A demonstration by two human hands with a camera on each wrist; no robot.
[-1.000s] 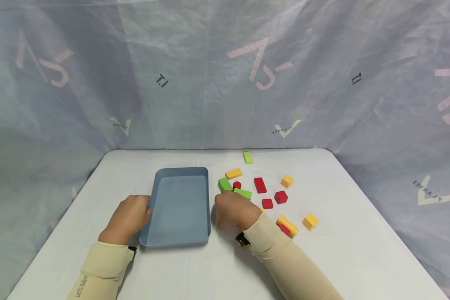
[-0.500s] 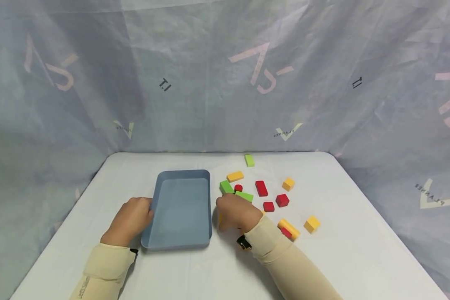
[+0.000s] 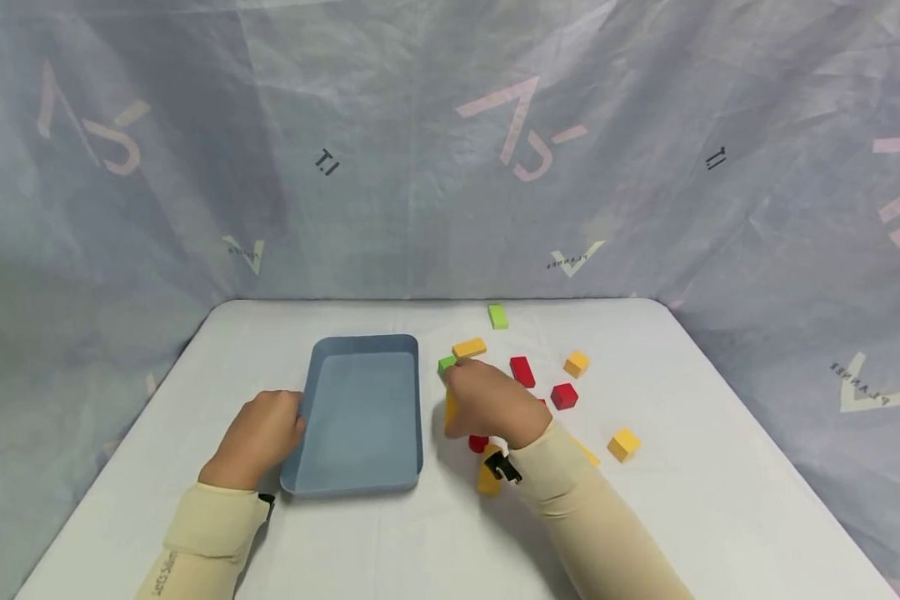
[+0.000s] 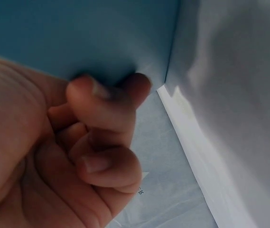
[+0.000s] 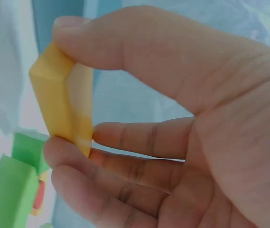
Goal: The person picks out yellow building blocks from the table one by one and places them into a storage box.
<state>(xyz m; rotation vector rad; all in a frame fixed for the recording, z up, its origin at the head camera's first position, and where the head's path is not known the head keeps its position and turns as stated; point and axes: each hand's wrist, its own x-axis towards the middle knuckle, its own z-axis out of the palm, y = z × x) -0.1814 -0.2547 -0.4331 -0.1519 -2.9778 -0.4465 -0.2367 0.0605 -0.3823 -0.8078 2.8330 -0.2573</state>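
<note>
In the head view my left hand (image 3: pixel 258 437) is at the left side of a blue-grey tray (image 3: pixel 363 417). The left wrist view shows its curled fingers gripping the edge of the tray (image 4: pixel 92 42). To the right of the tray, my right hand (image 3: pixel 495 404) holds a yellow block (image 3: pixel 450 408). Seen from the right wrist, the thumb presses one end of this yellow block (image 5: pixel 61 104) and the fingertips the other. Green blocks (image 5: pixel 11 190) show lower left of it there. The right hand hides some blocks from the head view.
Around the right hand lie a green block (image 3: pixel 447 367), a flat yellow block (image 3: pixel 469 348), a red block (image 3: pixel 522 372), a red cube (image 3: pixel 565 396) and yellow cubes (image 3: pixel 624 445). A light green block (image 3: pixel 498 317) lies near the far edge of the white table (image 3: pixel 322 550).
My right hand has moved slightly up and right in the head view with the yellow block. A red piece and a yellow block now show below its wrist. The left hand stays at the tray.
</note>
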